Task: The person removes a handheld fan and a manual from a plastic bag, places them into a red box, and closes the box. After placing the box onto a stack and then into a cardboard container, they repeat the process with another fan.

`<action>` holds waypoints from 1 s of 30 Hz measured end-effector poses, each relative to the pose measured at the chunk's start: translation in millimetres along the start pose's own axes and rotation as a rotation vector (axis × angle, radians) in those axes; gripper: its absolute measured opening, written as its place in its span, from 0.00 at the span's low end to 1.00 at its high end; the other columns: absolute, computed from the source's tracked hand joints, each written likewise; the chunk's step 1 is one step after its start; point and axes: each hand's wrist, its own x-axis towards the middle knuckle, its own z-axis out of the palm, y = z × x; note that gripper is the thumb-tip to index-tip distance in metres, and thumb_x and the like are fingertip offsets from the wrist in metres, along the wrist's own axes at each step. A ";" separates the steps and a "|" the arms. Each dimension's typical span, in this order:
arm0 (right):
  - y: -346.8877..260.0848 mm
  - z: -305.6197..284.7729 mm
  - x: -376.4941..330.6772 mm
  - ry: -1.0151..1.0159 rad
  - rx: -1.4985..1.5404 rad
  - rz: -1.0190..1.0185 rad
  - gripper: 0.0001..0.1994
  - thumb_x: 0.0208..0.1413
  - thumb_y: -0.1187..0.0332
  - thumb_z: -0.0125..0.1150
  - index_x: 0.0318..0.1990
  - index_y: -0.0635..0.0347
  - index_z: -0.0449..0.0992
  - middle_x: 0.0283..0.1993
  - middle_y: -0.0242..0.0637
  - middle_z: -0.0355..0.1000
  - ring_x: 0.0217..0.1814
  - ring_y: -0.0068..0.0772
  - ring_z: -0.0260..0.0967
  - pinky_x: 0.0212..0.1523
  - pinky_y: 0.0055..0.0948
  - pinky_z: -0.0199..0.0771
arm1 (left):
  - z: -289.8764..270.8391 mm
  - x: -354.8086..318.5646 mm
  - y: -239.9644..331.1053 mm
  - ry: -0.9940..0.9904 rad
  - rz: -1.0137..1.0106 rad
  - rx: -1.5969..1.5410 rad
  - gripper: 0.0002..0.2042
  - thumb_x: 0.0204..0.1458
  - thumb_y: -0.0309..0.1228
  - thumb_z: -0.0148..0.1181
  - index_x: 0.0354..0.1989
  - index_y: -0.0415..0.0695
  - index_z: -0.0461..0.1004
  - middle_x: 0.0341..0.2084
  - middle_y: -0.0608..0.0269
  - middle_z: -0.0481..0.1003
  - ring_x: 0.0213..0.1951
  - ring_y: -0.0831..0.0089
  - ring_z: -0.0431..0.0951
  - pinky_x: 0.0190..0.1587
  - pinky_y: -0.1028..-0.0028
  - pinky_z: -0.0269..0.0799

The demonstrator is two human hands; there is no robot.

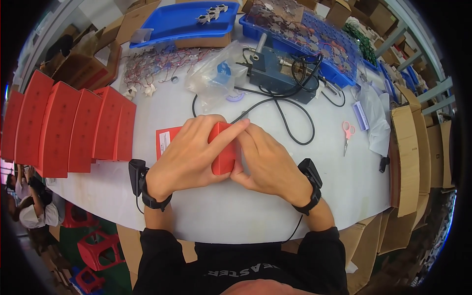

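Note:
A red box [224,156] stands on the white table in front of me, between my two hands. My left hand [186,158] wraps round its left side, with the thumb at the near end and a finger reaching across its far end. My right hand [271,161] presses against the right side, fingers at the far end and thumb at the near one. The fingertips of both hands meet beyond the box. Partly hidden behind my left hand is a flat red piece [161,142] with a white label. Both wrists carry black strapped-on devices.
Several red boxes [59,129] stand in a row at the left. Beyond my hands lie a plastic bag [216,73], a dark machine [275,73] with looping black cable, and blue trays [187,22]. Pink scissors [347,132] lie right, near cardboard boxes [406,160]. Red stools [98,248] stand lower left.

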 end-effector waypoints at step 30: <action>31.9 -4.5 0.7 -0.190 0.373 0.041 0.29 0.42 0.56 0.80 0.44 0.64 0.72 0.38 0.38 0.67 0.39 0.38 0.68 0.41 0.32 0.73 | -6.1 -2.9 -22.6 -0.151 0.080 -0.261 0.53 0.28 0.38 0.83 0.69 0.43 0.61 0.58 0.51 0.69 0.56 0.52 0.70 0.57 0.60 0.65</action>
